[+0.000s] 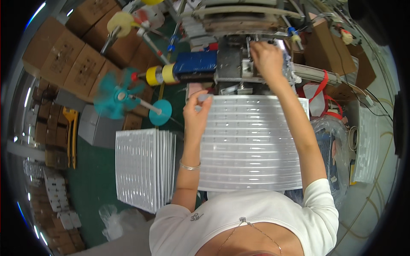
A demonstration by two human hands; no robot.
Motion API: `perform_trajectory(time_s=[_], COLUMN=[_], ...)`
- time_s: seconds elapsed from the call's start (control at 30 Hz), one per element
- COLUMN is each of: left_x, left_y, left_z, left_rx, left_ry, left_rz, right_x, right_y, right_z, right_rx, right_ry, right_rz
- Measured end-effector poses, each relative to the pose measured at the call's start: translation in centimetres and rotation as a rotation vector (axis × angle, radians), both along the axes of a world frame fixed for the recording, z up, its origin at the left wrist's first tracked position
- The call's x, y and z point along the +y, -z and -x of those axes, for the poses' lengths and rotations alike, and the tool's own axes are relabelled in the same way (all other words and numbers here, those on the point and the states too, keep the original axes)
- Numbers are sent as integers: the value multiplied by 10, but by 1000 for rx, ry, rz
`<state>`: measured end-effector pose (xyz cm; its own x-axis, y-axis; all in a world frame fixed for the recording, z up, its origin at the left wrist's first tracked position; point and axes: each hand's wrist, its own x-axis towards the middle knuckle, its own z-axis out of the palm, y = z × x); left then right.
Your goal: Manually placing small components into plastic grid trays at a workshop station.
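Note:
My left hand (197,112) is at the upper left corner of a white ribbed plastic tray (252,149). Its thumb and fingertips come together around a small pale, translucent piece (203,97). Farther off, my right hand (267,62) reaches over the tray to a metal bench machine (232,59). The fingers there are curled down at a small upright metal part of the fixture (248,48). What the right fingertips grip, if anything, is hidden. The tray lies in front of my body, its rows running crosswise.
A stack of similar trays (139,166) stands to the left. Beyond it are a teal fan (121,94) and cardboard boxes (70,59). Yellow tape rolls (154,75) sit beside a blue machine block (196,62). At the right are a clear plastic bag (335,149) and red straps (324,87).

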<state>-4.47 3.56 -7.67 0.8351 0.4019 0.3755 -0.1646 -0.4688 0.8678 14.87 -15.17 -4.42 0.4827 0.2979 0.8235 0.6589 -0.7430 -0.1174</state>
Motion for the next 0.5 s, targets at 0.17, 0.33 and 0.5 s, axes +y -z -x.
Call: perform_trajectory(time_s=[0.17,0.33,0.5], left_x=[50,49,25], left_y=[58,49,25], left_z=[79,95,75], left_rx=[70,108,-38], left_ry=[-201,-361,-264], left_rz=[401,503,549], right_x=[-6,52,71], right_y=[-4,72,113], right_z=[68,200,229], right_rx=[97,469,374], right_ry=[-199,-776,-700], right_rz=[-185,201,479])
